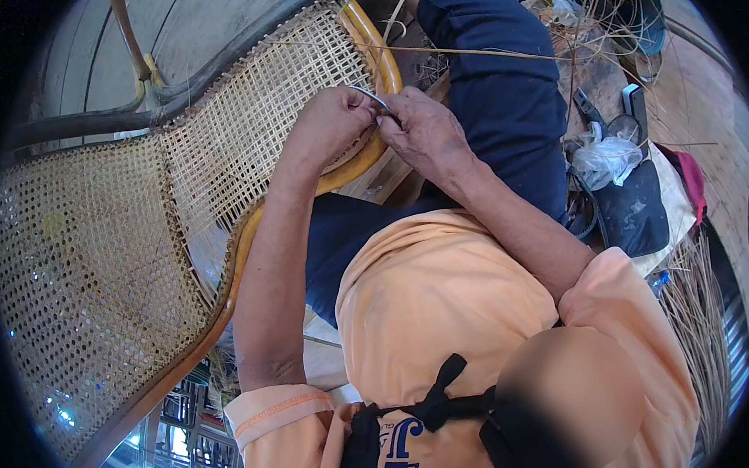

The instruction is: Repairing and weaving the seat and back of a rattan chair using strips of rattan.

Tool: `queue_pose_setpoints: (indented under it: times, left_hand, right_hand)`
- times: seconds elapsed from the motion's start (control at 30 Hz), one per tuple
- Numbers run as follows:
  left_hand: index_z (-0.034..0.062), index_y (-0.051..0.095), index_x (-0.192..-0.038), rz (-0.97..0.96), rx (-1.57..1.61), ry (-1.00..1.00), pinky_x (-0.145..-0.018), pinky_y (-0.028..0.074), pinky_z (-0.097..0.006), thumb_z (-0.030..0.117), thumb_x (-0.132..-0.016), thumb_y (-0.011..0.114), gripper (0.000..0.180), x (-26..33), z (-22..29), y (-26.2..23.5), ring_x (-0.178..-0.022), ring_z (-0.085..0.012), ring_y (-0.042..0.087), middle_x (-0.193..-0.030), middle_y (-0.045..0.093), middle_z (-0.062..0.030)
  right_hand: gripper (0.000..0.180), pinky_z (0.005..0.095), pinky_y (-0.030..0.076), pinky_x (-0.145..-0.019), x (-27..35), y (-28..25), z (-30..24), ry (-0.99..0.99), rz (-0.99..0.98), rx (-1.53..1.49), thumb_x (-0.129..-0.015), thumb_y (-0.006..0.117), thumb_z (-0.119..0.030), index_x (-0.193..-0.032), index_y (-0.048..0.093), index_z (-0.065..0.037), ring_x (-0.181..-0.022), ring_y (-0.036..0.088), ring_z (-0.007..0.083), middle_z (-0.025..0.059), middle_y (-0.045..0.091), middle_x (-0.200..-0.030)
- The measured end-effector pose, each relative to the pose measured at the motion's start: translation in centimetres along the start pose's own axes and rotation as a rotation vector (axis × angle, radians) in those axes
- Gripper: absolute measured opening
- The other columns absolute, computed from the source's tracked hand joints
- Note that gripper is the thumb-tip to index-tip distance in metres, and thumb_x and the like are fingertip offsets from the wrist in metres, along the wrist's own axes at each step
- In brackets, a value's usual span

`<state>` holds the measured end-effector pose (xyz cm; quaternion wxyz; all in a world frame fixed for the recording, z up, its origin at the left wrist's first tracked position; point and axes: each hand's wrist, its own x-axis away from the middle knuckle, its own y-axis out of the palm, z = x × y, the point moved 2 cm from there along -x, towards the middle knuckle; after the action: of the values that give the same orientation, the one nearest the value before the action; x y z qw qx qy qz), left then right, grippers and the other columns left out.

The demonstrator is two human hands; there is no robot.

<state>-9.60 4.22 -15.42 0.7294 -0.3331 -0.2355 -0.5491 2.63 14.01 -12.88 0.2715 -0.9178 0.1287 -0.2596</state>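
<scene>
At the edge of a woven cane chair [278, 80], both of my hands are close together, nearly touching. The cane panel has an open lattice here, framed by a glossy yellow-brown rail. My left hand [329, 124] is closed in a pinch over the lattice; what lies between its fingertips is hidden. My right hand [429, 137] is closed by the rail, its fingers on a thin curved metal tool [373, 95]. This tool arcs above the fingers of both hands, and its ends are partly covered.
A long cane strand [475, 51] stretches across my dark-trousered leg [498, 98]. To the right lie a clear plastic bag [607, 156], a dark pouch [634, 212] and a bundle of cane strips [695, 305]. Loose strands tangle around a dark basin [649, 26] at the far right.
</scene>
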Motion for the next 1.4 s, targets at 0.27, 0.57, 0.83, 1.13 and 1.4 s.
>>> queue_pose_setpoints:
  times: [0.27,0.57,0.83,1.13,1.4]
  left_hand:
    - [0.0021,0.066,-0.096,0.178,0.026,0.037,-0.063,0.047,-0.031,0.013,-0.085,0.055,0.019,1.7,-0.7,0.2,-0.065,-0.0171,0.06,-0.072,0.064,-0.01]
    - [0.0012,0.063,-0.103,0.294,0.126,0.023,-0.067,0.047,-0.027,0.011,-0.088,0.055,0.02,2.8,-1.3,0.6,-0.071,-0.013,0.057,-0.079,0.062,-0.0058]
    - [0.0069,0.064,-0.095,0.497,-0.12,0.222,-0.072,0.05,-0.037,0.013,-0.083,0.059,0.015,3.8,0.5,2.3,-0.082,-0.0283,0.061,-0.094,0.06,-0.0106]
    - [0.0116,0.064,-0.088,0.652,-0.453,0.327,-0.069,0.05,-0.036,0.015,-0.078,0.064,0.011,3.4,1.8,3.9,-0.08,-0.0248,0.061,-0.087,0.059,-0.0057]
    - [0.0078,0.06,-0.083,0.784,-0.48,0.046,-0.068,0.048,-0.042,0.014,-0.077,0.06,0.008,2.9,2.2,5.2,-0.077,-0.0303,0.058,-0.081,0.058,-0.0112]
  right_hand:
    - [0.021,0.0432,0.049,-0.079,-0.5,0.1,0.4,0.081,-0.079,0.002,-0.087,0.054,-0.022,-0.098,0.061,-0.006,-0.089,0.06,0.0354,0.0181,0.059,-0.097]
    - [0.023,0.044,0.048,-0.08,-0.4,-0.3,-0.5,0.077,-0.146,0.062,-0.087,0.053,-0.024,-0.098,0.062,-0.006,-0.091,0.06,0.0354,0.0187,0.059,-0.095]
    - [0.023,0.0419,0.049,-0.078,-0.5,0.3,0.9,0.049,0.037,-0.061,-0.088,0.051,-0.021,-0.098,0.06,-0.002,-0.087,0.061,0.0342,0.0189,0.061,-0.093]
    - [0.023,0.0414,0.048,-0.074,-0.7,-0.4,1.3,0.153,0.185,-0.29,-0.086,0.053,-0.02,-0.095,0.059,0.0,-0.082,0.061,0.0366,0.0217,0.061,-0.088]
    - [0.022,0.0397,0.049,-0.07,-1.0,-0.8,1.0,0.205,0.211,-0.544,-0.082,0.054,-0.018,-0.093,0.06,0.0,-0.079,0.062,0.0362,0.0224,0.063,-0.083]
